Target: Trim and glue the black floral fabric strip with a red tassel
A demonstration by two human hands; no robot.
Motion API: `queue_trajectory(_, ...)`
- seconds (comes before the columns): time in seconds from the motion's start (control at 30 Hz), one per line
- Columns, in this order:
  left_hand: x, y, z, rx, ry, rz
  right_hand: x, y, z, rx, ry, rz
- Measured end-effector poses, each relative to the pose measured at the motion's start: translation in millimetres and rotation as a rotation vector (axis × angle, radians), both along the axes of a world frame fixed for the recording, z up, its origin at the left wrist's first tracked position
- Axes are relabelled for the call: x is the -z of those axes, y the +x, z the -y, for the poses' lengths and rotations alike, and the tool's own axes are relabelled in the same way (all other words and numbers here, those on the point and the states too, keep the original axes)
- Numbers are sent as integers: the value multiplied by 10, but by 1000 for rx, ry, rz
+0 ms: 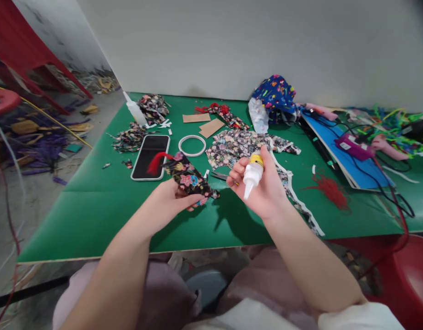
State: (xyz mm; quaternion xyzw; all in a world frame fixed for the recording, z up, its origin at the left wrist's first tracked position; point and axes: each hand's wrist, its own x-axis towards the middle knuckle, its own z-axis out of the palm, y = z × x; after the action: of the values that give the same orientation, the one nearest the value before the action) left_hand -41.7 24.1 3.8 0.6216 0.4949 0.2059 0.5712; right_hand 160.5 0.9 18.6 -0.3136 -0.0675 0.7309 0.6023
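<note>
My left hand (170, 201) is closed on a dark floral fabric piece (189, 176) with a red tassel (158, 162) at its upper left end. The tassel hangs over a phone (150, 157) lying on the green table. In my right hand (269, 192) is a small white glue bottle (253, 175) with a yellow collar, its nozzle pointing down and toward me. Between the hands, scissors (218, 176) lie on the table, partly hidden by my right fingers. Floral cloth (228, 145) is spread just behind them.
A white ring (192, 145), brown card pieces (211, 127) and another white nozzle bottle (134, 110) lie farther back. Blue patterned cloth (275, 98) is against the wall. At right are red threads (331, 190), a blue folder (348, 156) and a purple cabled device (354, 147).
</note>
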Motion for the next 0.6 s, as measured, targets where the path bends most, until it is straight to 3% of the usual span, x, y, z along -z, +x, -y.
queue_trajectory(0.17,93,-176,-161,97,90,-329,-38,7,14,-16,-77,44)
queue_trajectory(0.23,71,-201,-147,28,262,-546,-48,-14,24,-23,-81,51)
queue_trajectory(0.3,11,-170,-55,-127,543,-641,-51,-62,40,-25,-77,54)
queue_trajectory(0.37,-59,-87,95,-199,806,-421,-44,-134,65,-28,-72,66)
queue_trajectory(0.47,-122,66,313,-132,860,111,-13,-257,120,-86,-46,89)
queue_trajectory(0.6,-128,162,401,-202,895,270,33,-361,185,-135,-21,88)
